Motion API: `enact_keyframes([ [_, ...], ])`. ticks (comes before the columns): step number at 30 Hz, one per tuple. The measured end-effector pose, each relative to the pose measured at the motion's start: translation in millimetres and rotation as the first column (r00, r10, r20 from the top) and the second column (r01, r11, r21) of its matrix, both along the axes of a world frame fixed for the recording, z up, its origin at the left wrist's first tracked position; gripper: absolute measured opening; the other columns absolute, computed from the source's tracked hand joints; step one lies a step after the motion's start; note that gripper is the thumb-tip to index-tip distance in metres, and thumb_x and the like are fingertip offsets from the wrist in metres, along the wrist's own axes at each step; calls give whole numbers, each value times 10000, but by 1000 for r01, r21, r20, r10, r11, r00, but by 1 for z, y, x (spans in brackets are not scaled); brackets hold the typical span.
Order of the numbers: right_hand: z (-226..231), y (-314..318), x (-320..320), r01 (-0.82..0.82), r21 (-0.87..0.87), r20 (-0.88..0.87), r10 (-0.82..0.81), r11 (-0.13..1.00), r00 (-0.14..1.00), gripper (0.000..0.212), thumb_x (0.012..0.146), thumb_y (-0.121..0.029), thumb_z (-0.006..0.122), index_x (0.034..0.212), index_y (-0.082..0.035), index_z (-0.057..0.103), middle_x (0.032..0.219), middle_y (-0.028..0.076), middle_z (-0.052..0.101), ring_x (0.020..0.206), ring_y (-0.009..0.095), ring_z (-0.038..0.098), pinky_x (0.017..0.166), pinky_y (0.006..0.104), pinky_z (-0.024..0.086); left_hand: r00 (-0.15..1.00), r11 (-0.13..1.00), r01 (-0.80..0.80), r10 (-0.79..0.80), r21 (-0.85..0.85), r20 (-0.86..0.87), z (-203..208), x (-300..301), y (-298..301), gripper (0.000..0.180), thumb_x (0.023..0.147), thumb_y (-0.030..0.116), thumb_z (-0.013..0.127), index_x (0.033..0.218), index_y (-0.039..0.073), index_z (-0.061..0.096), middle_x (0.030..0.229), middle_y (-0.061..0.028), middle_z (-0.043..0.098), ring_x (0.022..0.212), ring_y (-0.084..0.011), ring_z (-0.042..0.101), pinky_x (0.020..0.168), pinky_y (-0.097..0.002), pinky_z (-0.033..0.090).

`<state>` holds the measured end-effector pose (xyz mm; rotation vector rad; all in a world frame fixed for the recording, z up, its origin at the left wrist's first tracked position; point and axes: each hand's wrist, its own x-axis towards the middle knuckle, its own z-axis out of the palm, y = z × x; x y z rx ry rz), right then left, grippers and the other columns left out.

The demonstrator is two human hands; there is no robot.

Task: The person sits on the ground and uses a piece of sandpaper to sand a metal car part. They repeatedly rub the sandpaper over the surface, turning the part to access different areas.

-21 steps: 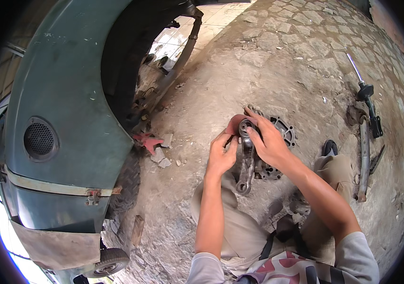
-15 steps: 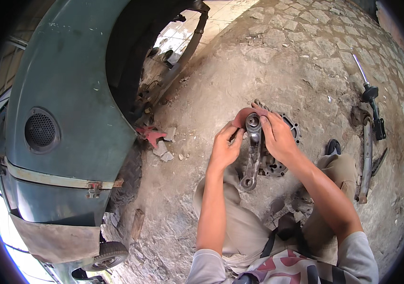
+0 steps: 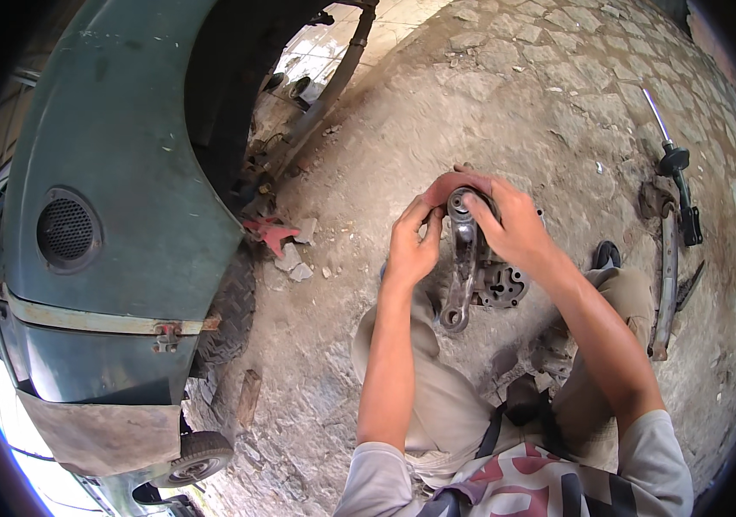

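Note:
A dark, greasy metal suspension arm (image 3: 463, 267) with a round eye at each end points up and away in front of me. A strip of reddish sandpaper (image 3: 448, 184) curves over the rim of its upper eye. My left hand (image 3: 414, 246) pinches the strip's left end beside that eye. From the right, my right hand (image 3: 514, 222) presses the strip's other end, its thumb lying over the eye's face. Under the arm and right hand, partly hidden, is a metal housing (image 3: 504, 284) with bolt holes.
A green car body (image 3: 118, 146) stands along the left, with a red metal stand (image 3: 271, 233) and stones by it. A wood block (image 3: 250, 396) lies lower left. On the right lie a shock absorber (image 3: 676, 172) and a long metal bar (image 3: 666, 276).
Both hands and the arm's upper end have moved slightly away from me. My right thumb has shifted onto the eye's face, and the right hand covers more of the housing. The view has tilted slightly.

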<state>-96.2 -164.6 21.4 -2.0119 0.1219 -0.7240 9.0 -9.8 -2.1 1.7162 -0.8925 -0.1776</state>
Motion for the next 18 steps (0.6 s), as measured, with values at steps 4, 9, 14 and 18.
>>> enact_keyframes([
  [4, 3, -8, 9, -148, 189, -8, 153, 971, 988, 339, 1038, -185, 544, 1285, 29, 634, 1212, 220, 696, 1132, 361, 666, 1005, 403, 498, 1000, 999, -7, 7, 35, 24, -2, 3, -3, 295, 1006, -21, 528, 1279, -30, 639, 1146, -130, 705, 1061, -184, 663, 946, -316, 511],
  [9, -5, -5, 10, -149, 179, -12, 154, 972, 988, 330, 1055, -168, 503, 1296, 16, 633, 1245, 202, 692, 1169, 351, 658, 1013, 399, 494, 999, 999, -7, 5, 50, 38, -6, 4, -2, 313, 1014, -15, 519, 1305, -43, 631, 1162, -128, 710, 1081, -171, 664, 958, -315, 519],
  [14, -5, -2, 8, -93, 98, 0, 94, 991, 996, 325, 1054, -153, 497, 1305, 7, 629, 1230, 214, 690, 1144, 371, 661, 992, 401, 504, 1000, 1000, 10, -10, 3, -10, -9, 5, -2, 371, 965, -79, 477, 1300, -45, 635, 1161, -132, 710, 1080, -177, 665, 961, -318, 516],
  [18, -9, -3, 10, -99, 146, 27, 96, 984, 995, 325, 1056, -146, 491, 1304, 12, 627, 1194, 232, 689, 1097, 374, 678, 950, 408, 519, 995, 996, -88, 88, -6, 38, -8, 4, -6, 374, 847, -129, 435, 1127, -35, 666, 1071, -163, 695, 1024, -255, 682, 919, -331, 505],
])
